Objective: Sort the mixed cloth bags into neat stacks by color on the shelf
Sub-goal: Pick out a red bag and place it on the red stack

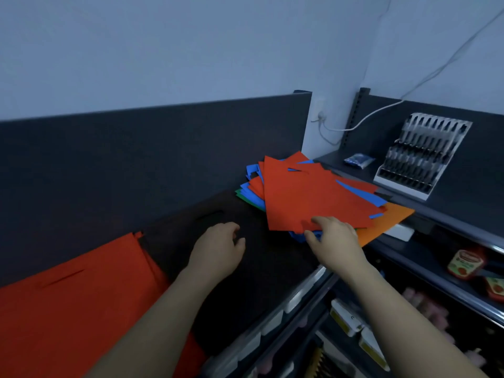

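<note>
head view: a pale bluish wall [191, 50] rises behind a dark back panel [136, 159] that runs along the rear of the shelf [305, 290], whose front edge carries a pale label rail. at the left end lies a stack of red bags [68, 304], flat, a handle slit showing on top. just beside it, in the middle, lies a black bag [245, 282], hard to tell from the dark surface. the left hand [218, 246] hangs over this black bag with fingers loosely curled, holding nothing; whether it touches the cloth cannot be told. at the right end, in the corner, sits the mixed pile [313, 192], fanned and crooked: blue bags [252, 173], a green edge [242, 196] low on the left, an orange bag [387, 219] jutting past the shelf front. the right hand [334, 238] pinches the near edge of the top red bag [300, 203], thumb on top. in the gap between panels a white cable [436, 69] drops to a wall socket [317, 110]. the adjoining shelf holds a grey display rack [422, 154] and a small blue packet [358, 160]. lower shelves hold red pouches [466, 264].
</note>
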Demonstrator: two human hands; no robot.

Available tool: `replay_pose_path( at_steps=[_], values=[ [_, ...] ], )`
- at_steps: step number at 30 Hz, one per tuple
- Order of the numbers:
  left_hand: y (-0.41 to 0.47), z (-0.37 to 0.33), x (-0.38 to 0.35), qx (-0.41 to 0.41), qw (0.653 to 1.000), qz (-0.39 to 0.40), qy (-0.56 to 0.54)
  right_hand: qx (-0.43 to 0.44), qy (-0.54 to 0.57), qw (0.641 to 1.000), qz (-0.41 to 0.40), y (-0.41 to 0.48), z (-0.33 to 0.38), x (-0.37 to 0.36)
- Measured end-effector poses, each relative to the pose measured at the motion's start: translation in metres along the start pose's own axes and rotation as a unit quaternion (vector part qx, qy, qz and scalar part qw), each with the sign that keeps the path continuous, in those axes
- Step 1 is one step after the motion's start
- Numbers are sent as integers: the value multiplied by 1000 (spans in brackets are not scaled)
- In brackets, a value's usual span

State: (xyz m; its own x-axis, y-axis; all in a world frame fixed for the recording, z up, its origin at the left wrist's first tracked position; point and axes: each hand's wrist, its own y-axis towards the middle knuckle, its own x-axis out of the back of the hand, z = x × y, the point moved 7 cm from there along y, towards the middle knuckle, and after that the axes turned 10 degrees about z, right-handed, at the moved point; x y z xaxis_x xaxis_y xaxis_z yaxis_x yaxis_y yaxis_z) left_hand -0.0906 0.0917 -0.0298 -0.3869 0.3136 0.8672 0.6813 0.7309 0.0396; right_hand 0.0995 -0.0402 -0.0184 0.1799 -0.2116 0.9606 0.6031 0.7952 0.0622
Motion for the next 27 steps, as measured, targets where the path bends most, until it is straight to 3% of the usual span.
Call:
replay_pose_path(
  at_steps=[8, 11, 17, 21, 25, 27],
  values=[
    [55, -8, -30, 65, 995, 13, -68, -25, 29, 998, 58, 97, -51, 2],
    [72, -14, -40, 99, 990, 9, -101, -12, 14, 992, 127, 125, -66, -12],
    [97, -13, -64, 169, 969, -2, -178, 164, 20, 968, 187, 136, -60, -29],
    [91, -7, -66, 212, 947, -68, -230, 244, 61, 947, 199, 131, -51, -33],
    [76, -1, -66, 239, 933, -97, -249, 150, 71, 979, 121, 154, -76, -21],
    [71, 3, -69, 246, 926, -105, -268, 102, 24, 985, 137, 160, -87, -26]
  ],
)
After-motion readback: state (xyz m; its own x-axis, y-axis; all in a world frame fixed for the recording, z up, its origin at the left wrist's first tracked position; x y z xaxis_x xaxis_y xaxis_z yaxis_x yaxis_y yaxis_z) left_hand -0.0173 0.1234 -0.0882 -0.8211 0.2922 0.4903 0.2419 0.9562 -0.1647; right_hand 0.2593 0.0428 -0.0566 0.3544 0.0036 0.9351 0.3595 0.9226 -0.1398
